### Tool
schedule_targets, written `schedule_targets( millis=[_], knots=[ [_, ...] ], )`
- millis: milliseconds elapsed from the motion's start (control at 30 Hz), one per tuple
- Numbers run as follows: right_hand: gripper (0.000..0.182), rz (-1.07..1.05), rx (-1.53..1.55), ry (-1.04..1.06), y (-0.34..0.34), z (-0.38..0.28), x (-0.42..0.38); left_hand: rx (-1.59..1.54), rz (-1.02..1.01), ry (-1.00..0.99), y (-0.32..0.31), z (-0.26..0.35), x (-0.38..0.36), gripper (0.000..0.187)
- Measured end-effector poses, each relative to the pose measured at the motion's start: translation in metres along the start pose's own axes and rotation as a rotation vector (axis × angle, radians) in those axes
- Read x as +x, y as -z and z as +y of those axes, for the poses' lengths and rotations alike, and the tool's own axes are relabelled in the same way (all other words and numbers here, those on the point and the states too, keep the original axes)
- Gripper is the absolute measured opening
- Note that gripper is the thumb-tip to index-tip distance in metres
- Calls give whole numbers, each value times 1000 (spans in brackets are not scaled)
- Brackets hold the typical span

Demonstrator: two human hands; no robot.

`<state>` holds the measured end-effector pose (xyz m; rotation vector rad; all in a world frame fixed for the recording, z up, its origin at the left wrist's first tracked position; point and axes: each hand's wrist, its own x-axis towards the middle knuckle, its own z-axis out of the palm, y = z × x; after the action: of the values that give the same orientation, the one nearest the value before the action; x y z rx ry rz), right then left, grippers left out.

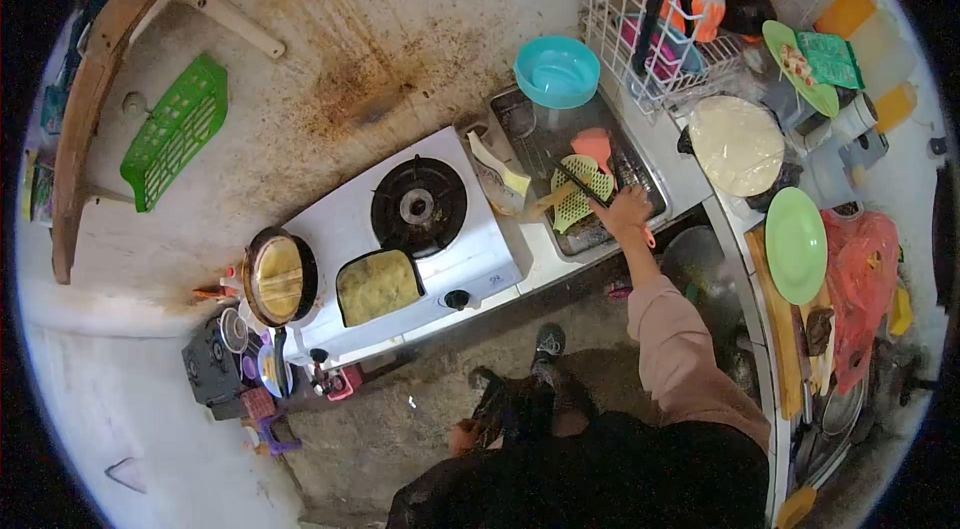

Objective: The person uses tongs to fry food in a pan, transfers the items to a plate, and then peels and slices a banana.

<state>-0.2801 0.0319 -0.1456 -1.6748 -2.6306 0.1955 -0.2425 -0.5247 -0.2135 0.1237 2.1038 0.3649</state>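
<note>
Green slotted strainer (582, 191) lying in the metal tray (520, 119) beside the white stove (470, 249), right hand (625, 211) closed around a dark utensil (578, 184) over it. Left hand out of view. No legible writing anywhere.

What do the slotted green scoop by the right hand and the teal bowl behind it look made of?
The slotted green scoop looks like matte moulded plastic: flat pale-green colour and even slots. The teal bowl also looks plastic, smoother and slightly glossy, with soft highlights inside. The right hand holds a dark handle across the scoop; its material is unclear.
</note>
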Motion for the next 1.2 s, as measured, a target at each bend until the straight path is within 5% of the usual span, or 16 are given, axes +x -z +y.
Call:
schedule_targets(
  millis=[167, 233, 367, 433, 533, 633, 800, 933, 1067, 1200],
  knots=[
    [74, 261, 181, 136, 0, 1, -25, 28, 5, -288, 6, -6, 35, 24],
    [46, 512, 271, 329, -5, 1, -54, 153, 20, -370, 13, -1, 49, 24],
    [33, 173, 474, 427, -19, 12, -149, 199, -147, -486, 38, 28, 74, 23],
    [25, -293, 636, 345, -31, 28, -200, 403, -252, -571, 36, 21, 126, 24],
    [29, -589, 235, 351, -79, 68, -281, 1125, -392, -925, 21, 23, 217, 25],
    [30, -777, 156, 195, -137, 122, -350, 1405, -359, -1139, 33, 63, 245, 25],
    [32, -686, 207, -156, -176, 188, -425, 1231, -425, -662, 141, 81, 223, 23],
    [33, -494, 312, -362, -206, 196, -457, 1283, -430, -578, 174, 117, 233, 22],
    [35, -261, 406, -394, -307, 180, -516, 1294, -539, -664, 128, 163, 240, 21],
    [35, -447, 351, -389, -238, 129, -517, 1130, -699, -788, 21, 198, 256, 21]
  ],
)
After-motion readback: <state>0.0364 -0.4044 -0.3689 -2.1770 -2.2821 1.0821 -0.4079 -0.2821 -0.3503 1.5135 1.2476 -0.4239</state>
